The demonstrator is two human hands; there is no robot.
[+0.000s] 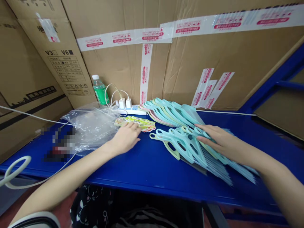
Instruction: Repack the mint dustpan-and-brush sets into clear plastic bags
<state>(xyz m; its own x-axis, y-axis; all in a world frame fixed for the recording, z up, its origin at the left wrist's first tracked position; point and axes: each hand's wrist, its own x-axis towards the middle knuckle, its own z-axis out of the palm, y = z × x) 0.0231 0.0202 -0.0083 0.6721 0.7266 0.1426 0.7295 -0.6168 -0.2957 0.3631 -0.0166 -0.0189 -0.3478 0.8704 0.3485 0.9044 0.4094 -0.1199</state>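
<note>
My left hand point(126, 136) rests palm down at the near edge of a spread stack of yellow-green printed cards point(148, 123). Its thumb is apart from the bent fingers, whose tips are partly hidden. On the right, my right hand point(219, 141) reaches over a pile of small pastel hand brushes point(187, 145), thumb and fingers apart around the handle area of one. The brushes have looped mint and pale green handles, with bristles pointing towards the near right. Behind them lies an overlapping row of dustpans point(166, 112), mostly mint, with pink and pale green ones at the left.
Crumpled clear plastic bags point(92, 126) cover the left of the blue table point(142, 167). A green-labelled bottle point(101, 90) and a white power strip point(135, 110) with plugged chargers stand behind. Taped cardboard point(118, 66) walls the back; a blue metal frame point(268, 85) rises right.
</note>
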